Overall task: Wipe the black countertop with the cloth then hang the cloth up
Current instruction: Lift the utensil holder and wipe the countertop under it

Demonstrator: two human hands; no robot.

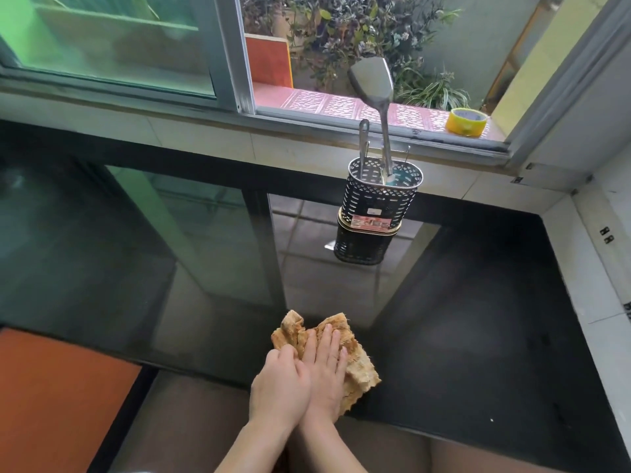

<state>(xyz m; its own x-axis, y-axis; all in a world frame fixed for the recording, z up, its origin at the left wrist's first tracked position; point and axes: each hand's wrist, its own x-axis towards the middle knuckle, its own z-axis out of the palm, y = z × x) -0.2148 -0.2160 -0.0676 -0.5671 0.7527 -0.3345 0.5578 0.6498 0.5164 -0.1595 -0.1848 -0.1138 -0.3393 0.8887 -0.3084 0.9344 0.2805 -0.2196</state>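
Cloth [355,363], one: tan, crumpled, lying on the black countertop [478,336] near its front edge, pressed flat under the hands.

Right hand [324,373], one: laid palm-down on the cloth, fingers straight and close together, pressing rather than clutching; cloth shows beyond the fingertips and to the right of the palm.

Left hand [280,387], one: just left of the right hand and touching it, fingers curled at the cloth's left part; whether they actually pinch the fabric cannot be told.

Utensil holder [380,192], one: perforated dark metal, standing well beyond the hands toward the window, mirrored in the glossy top. It contains two metal utensils: one spatula [374,83] and one shorter handle [363,141].

Tape roll [467,121], one: yellow, on the window ledge, far beyond and right of the hands.

Orange surface [61,397], one: low, well left of the hands.
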